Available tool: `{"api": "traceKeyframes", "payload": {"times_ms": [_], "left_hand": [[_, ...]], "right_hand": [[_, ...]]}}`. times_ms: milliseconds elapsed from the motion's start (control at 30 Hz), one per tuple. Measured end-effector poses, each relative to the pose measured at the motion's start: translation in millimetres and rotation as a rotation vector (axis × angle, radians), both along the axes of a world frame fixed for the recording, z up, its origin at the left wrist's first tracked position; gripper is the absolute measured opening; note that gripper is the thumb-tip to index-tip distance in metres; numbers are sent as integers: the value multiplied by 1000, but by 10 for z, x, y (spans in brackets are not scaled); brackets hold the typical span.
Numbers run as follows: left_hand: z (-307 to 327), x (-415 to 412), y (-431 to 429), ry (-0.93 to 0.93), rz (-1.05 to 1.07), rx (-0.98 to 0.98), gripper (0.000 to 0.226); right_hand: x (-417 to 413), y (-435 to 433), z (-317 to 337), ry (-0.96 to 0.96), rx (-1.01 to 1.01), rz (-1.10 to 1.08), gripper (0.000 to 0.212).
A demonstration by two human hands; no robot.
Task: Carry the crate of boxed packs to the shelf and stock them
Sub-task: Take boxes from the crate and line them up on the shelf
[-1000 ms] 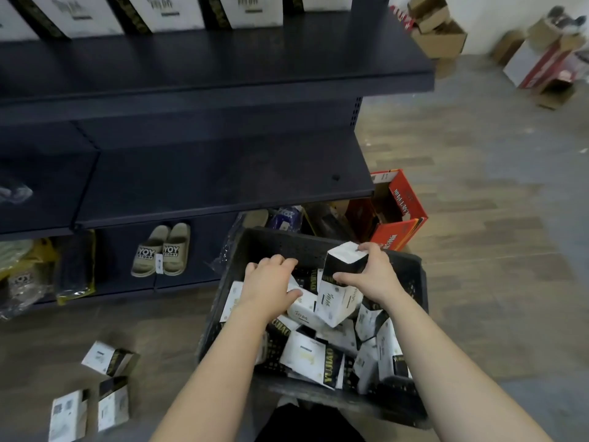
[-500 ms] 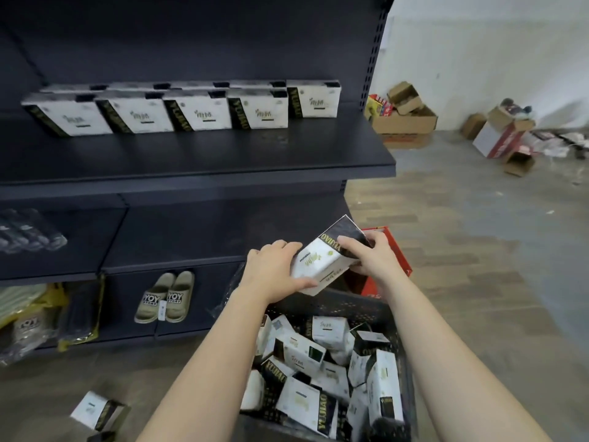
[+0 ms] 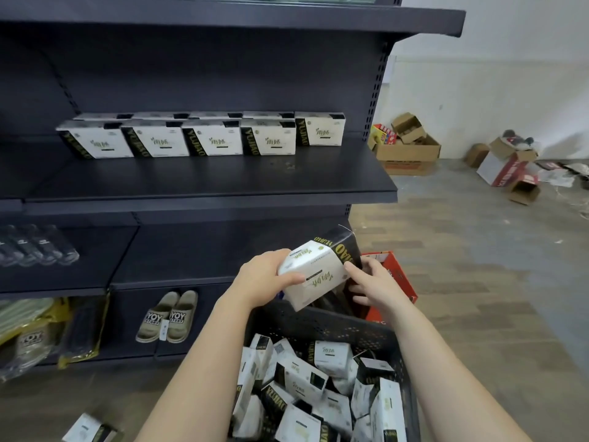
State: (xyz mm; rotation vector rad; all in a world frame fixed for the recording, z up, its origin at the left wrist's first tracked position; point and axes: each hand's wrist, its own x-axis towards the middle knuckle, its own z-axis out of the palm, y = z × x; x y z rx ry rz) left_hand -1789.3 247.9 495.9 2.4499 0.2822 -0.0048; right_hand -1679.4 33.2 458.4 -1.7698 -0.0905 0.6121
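Note:
I hold one white-and-black boxed pack (image 3: 318,269) tilted above the crate, between both hands. My left hand (image 3: 264,277) grips its left end, thumb across the white front. My right hand (image 3: 371,283) holds the right, black end with fingers spread on it. The dark plastic crate (image 3: 322,327) stands below on the floor, filled with several loose packs (image 3: 306,381). On the dark shelf (image 3: 223,180) above, a row of several packs (image 3: 210,138) stands upright, with bare shelf in front of and to the left of them.
A pair of beige slippers (image 3: 167,315) hangs under the lower shelf. Bagged goods (image 3: 35,333) sit at bottom left, dark bottles (image 3: 38,245) on a left shelf. A red carton (image 3: 395,275) stands behind the crate. One pack (image 3: 89,429) lies on the floor. Cardboard boxes (image 3: 408,148) litter the far floor.
A pack was lifted out of the crate by my right hand, my left hand joined it, and both raised it. My view rose from the crate toward the stocked shelf.

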Motion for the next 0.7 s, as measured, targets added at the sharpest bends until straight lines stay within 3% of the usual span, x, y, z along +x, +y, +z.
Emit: {"api": "traceKeyframes", "payload": {"times_ms": [100,267,433,533,633,700], "left_hand": [[72,-8,28,-39,12,-59,30],[105,-11,-43,-76,61,-254,33],[35,34,-137,-96,125,-339,43],[66,89,-158,-96,188,-264,68],[120,145,-173,-163,307,-175,102],[160,163,-173,-230,339,-50,113]], "right_hand": [[9,-2,-2,-35,13,13,58],[-13,106,76,167,248,102,42],[-58,230,167,93,333,116,39],[-24,236,230,7,316,71,50],[-6,237,296,-153,137,139,53],[3,238,350,-256,44,200,51]]}}
